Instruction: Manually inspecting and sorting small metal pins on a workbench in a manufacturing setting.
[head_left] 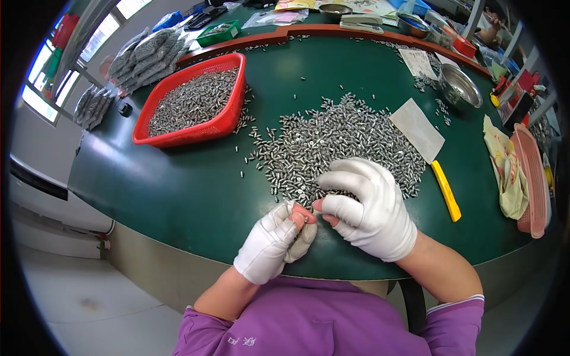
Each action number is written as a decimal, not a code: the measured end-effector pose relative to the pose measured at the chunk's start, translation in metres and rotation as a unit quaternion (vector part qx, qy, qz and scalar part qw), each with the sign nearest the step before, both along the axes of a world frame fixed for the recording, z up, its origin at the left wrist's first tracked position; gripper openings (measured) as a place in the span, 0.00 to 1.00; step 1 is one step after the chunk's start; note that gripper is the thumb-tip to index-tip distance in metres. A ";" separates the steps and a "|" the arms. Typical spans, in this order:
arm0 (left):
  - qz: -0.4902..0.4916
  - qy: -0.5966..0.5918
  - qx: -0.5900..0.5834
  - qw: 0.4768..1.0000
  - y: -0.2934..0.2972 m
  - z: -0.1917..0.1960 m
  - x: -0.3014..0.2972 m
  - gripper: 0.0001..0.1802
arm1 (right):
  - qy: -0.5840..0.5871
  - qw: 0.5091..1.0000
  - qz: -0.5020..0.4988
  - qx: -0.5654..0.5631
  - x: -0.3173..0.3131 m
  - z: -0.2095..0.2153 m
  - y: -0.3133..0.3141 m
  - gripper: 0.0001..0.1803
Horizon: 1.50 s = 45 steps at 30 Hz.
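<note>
My left hand (274,237), in a white glove with bare fingertips, pinches a small metal part (306,219) between thumb and forefinger near the table's front edge. Just to its right, my right hand (371,207), gloved the same way, arches over the near side of a pile of small silvery metal parts (350,133). Its fingers are bent and apart, and its bare thumb and forefinger tips point toward my left hand. Nothing shows between them. The right hand hides part of the pile.
On the green table (196,190), a red plastic basket (222,126) full of such parts stands left. A yellow-handled scraper (445,190) lies right of the pile. A steel bowl (460,86), a cloth (506,172) and a pink basket (530,178) are farther right. Filled bags (151,56) are stacked far left.
</note>
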<state>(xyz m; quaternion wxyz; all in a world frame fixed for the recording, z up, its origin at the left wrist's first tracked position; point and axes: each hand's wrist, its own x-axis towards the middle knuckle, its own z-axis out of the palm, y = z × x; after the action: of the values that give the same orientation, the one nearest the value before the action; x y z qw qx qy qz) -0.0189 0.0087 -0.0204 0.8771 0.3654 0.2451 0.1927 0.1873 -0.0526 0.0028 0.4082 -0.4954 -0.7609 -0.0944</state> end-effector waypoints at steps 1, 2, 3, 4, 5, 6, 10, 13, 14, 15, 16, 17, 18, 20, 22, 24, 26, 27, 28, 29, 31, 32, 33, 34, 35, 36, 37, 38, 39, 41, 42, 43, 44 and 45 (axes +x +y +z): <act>0.000 0.000 -0.001 1.000 0.000 0.000 -0.001 0.10 | 0.001 1.000 -0.019 -0.002 0.001 -0.002 0.000 0.16; -0.004 -0.002 -0.005 1.000 0.001 -0.001 -0.002 0.10 | 0.001 1.000 -0.019 -0.003 0.002 -0.004 0.001 0.16; -0.008 -0.005 -0.009 1.000 0.002 -0.002 -0.003 0.10 | -0.006 1.000 -0.030 -0.006 0.004 -0.007 0.001 0.16; -0.008 -0.006 -0.009 1.000 0.003 -0.003 -0.004 0.10 | -0.015 0.999 -0.043 -0.008 0.004 -0.007 0.002 0.16; -0.012 -0.012 -0.016 1.000 0.004 -0.004 -0.005 0.09 | -0.018 0.999 -0.047 -0.014 0.004 -0.007 0.001 0.13; -0.016 -0.018 -0.023 0.999 0.004 -0.004 -0.005 0.09 | -0.019 0.999 -0.047 -0.015 0.003 -0.008 0.001 0.13; 0.004 -0.018 0.004 1.000 0.003 -0.002 -0.001 0.09 | -0.067 0.994 -0.020 -0.084 0.002 -0.012 0.000 0.08; -0.007 -0.057 -0.003 0.998 0.005 -0.002 0.001 0.10 | -0.087 0.990 -0.032 -0.109 0.000 -0.011 -0.001 0.07; -0.002 -0.046 -0.004 0.999 0.004 0.000 0.003 0.11 | -0.088 0.990 -0.032 -0.108 0.001 -0.010 -0.001 0.07; 0.003 -0.035 -0.006 0.999 0.004 0.001 0.005 0.12 | -0.096 0.988 -0.036 -0.115 0.002 -0.010 -0.001 0.06; 0.006 -0.036 -0.004 0.999 0.004 0.001 0.005 0.12 | -0.103 0.987 -0.039 -0.121 0.002 -0.009 -0.001 0.06; 0.007 -0.038 -0.009 0.999 0.004 0.002 0.005 0.11 | -0.105 0.987 -0.036 -0.118 0.002 -0.008 -0.001 0.06; 0.008 -0.039 -0.013 0.999 0.004 0.002 0.005 0.11 | -0.115 0.987 -0.029 -0.111 0.002 -0.008 -0.001 0.06; 0.007 -0.051 -0.025 0.998 0.005 -0.001 0.004 0.10 | -0.125 0.987 -0.009 -0.097 0.002 -0.007 0.000 0.05; 0.002 -0.058 -0.045 0.997 0.005 -0.002 0.003 0.09 | -0.134 0.987 0.006 -0.093 0.000 -0.007 -0.001 0.06; -0.001 -0.079 -0.058 0.995 0.010 -0.004 0.000 0.09 | -0.169 0.980 0.014 -0.106 -0.001 -0.004 -0.001 0.06; -0.009 -0.087 -0.093 0.992 0.021 -0.002 -0.004 0.10 | -0.172 0.978 0.027 -0.117 -0.002 -0.003 -0.004 0.07; -0.008 -0.095 -0.081 0.992 0.030 0.010 -0.004 0.11 | -0.174 0.978 0.030 -0.112 -0.002 -0.004 -0.006 0.07; 0.029 -0.073 -0.039 0.996 0.044 0.023 -0.002 0.11 | -0.177 0.978 0.025 -0.107 -0.001 -0.006 -0.006 0.07; 0.053 -0.098 -0.003 0.994 0.067 0.033 0.001 0.10 | -0.178 0.979 0.021 -0.101 0.000 -0.008 -0.004 0.07; 0.177 -0.096 0.115 0.973 0.120 0.054 0.010 0.09 | -0.177 0.979 0.020 -0.098 0.002 -0.010 -0.004 0.07; 0.218 -0.102 0.224 0.945 0.151 0.057 0.008 0.10 | -0.172 0.980 0.022 -0.099 0.002 -0.010 -0.004 0.07; 0.255 -0.078 0.310 0.913 0.176 0.064 0.014 0.10 | -0.168 0.980 0.018 -0.104 0.002 -0.009 -0.005 0.06; 0.302 -0.007 0.375 0.876 0.199 0.070 0.012 0.11 | -0.170 0.980 0.023 -0.102 0.002 -0.008 -0.005 0.06; 0.305 0.165 0.521 0.780 0.225 0.070 -0.004 0.13 | -0.172 0.980 0.028 -0.096 0.000 -0.006 -0.004 0.06; 0.309 0.200 0.554 0.747 0.244 0.061 -0.011 0.12 | -0.173 0.980 0.029 -0.094 -0.001 -0.007 -0.003 0.06; 0.311 0.235 0.585 0.711 0.256 0.055 -0.017 0.12 | -0.172 0.980 0.031 -0.092 -0.002 -0.007 -0.002 0.06; 0.295 0.298 0.554 0.719 0.260 0.052 -0.020 0.11 | -0.176 0.979 0.028 -0.094 0.000 -0.008 -0.002 0.06; 0.316 0.274 0.565 0.711 0.263 0.042 -0.021 0.10 | -0.181 0.978 0.026 -0.097 0.001 -0.008 -0.002 0.06; 0.360 0.209 0.572 0.707 0.265 0.034 -0.024 0.09 | -0.179 0.977 0.025 -0.110 0.001 -0.009 -0.003 0.06; 0.359 0.208 0.573 0.707 0.268 0.031 -0.024 0.09 | -0.178 0.978 0.023 -0.103 0.002 -0.008 -0.002 0.06; 0.371 0.207 0.567 0.706 0.263 0.033 -0.020 0.09 | -0.176 0.979 0.020 -0.099 0.003 -0.009 -0.004 0.06; 0.384 0.206 0.560 0.704 0.258 0.035 -0.017 0.10 | -0.180 0.978 0.014 -0.104 0.004 -0.011 -0.004 0.06; 0.400 0.194 0.562 0.697 0.255 0.038 -0.016 0.09 | -0.179 0.978 0.013 -0.104 0.005 -0.011 -0.005 0.06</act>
<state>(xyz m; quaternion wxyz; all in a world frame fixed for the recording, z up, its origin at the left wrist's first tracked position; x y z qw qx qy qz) -0.0350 0.2635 0.0174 0.2815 0.6873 0.3790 0.5521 0.1919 -0.0574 -0.0087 0.2128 -0.5001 -0.8338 -0.0964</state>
